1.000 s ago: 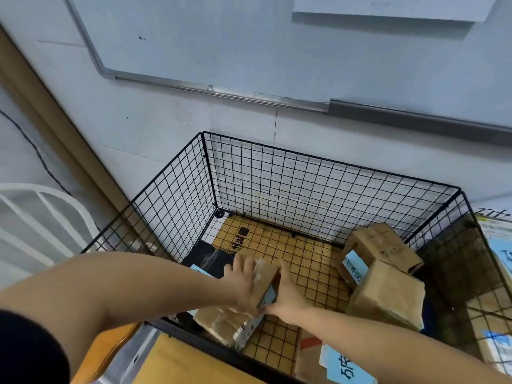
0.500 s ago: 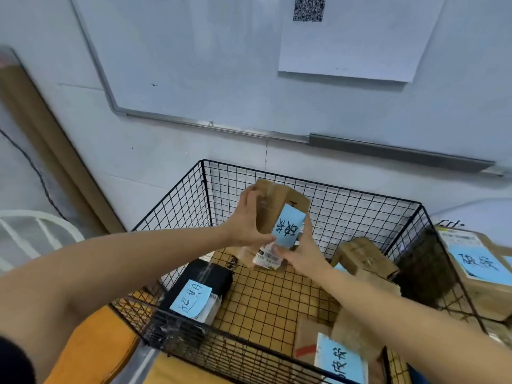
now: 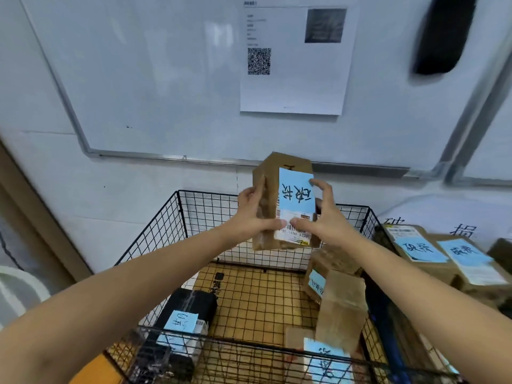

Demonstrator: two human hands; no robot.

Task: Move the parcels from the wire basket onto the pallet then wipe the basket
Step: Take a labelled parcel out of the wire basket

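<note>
I hold a brown cardboard parcel (image 3: 270,189) with a blue handwritten label upright above the black wire basket (image 3: 199,217). My left hand (image 3: 253,214) grips its left side and my right hand (image 3: 322,214) grips its right side and lower front. Inside the basket lie a black parcel (image 3: 191,303) with a blue label at the near left, brown parcels (image 3: 340,309) along the right side, and another labelled parcel (image 3: 324,356) at the near right.
Labelled brown parcels (image 3: 432,253) lie outside the basket to the right. A whiteboard (image 3: 166,79) with a printed sheet hangs on the wall behind. A white chair edge (image 3: 16,286) is at the left, an orange surface (image 3: 91,372) at the near left.
Both hands have lifted the brown parcel from the basket floor up above the rim. My view has tilted upward toward the whiteboard.
</note>
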